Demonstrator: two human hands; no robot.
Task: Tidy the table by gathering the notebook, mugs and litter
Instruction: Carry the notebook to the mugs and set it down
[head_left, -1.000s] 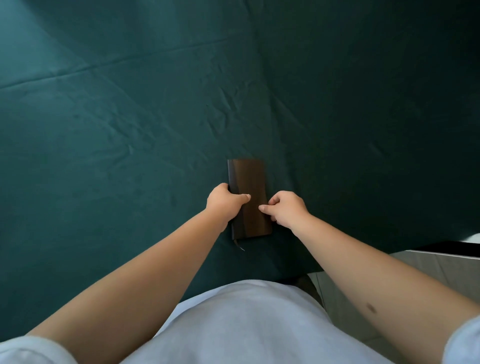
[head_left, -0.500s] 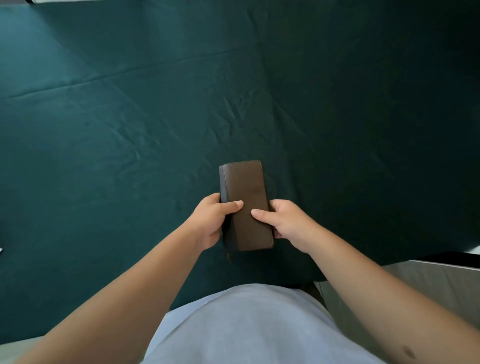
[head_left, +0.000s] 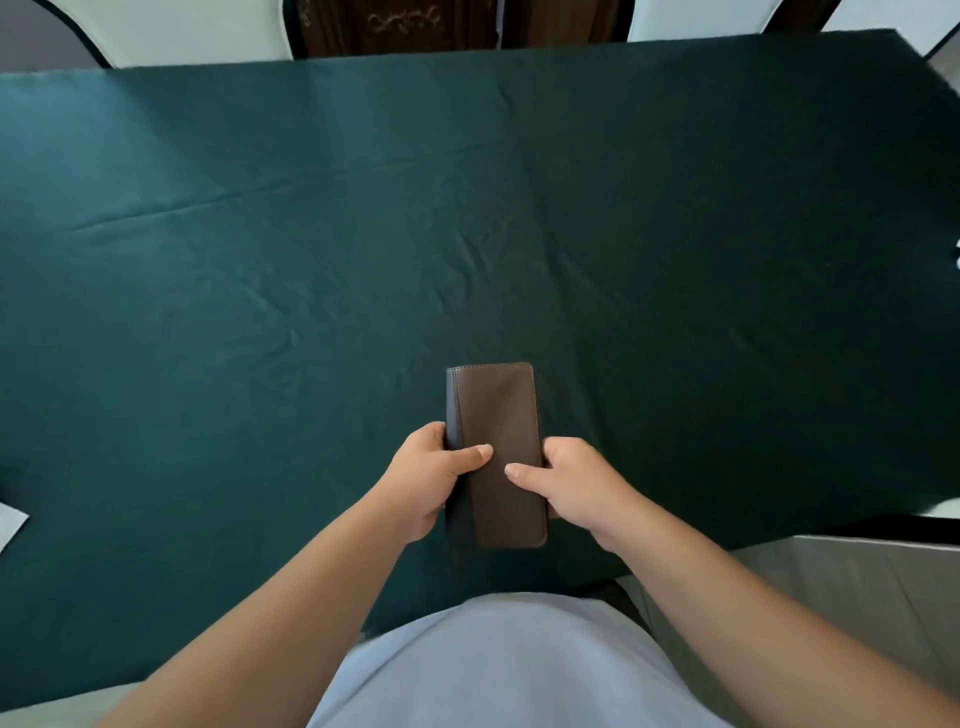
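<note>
Near the table's front edge, head view, the only one I have: brown notebook (head_left: 496, 452) closed, cover up, long side running away from the body, over the green tablecloth (head_left: 260, 260). Left hand (head_left: 431, 480) wraps the spine side, thumb lying across the cover; right hand (head_left: 576, 486) clasps the opposite long edge, thumb also on the cover. Both hands closed on the notebook. I cannot tell whether its underside touches the cloth or sits just above it.

No mugs visible. One pale scrap of paper (head_left: 10, 519) at the far left edge, well apart from the hands; I judge it to be litter. Grey box (head_left: 831, 597) sits low at right beside the table, possibly the drop point, though that is unconfirmed.

Stage, my reading: notebook secured, everything else yet to gather.

Risks: both hands occupied, so reaching for the scrap means going one-handed; the cover looks smooth and a thumb-only pinch could let it slide. If the notebook drags, the cloth may bunch into wrinkles.
</note>
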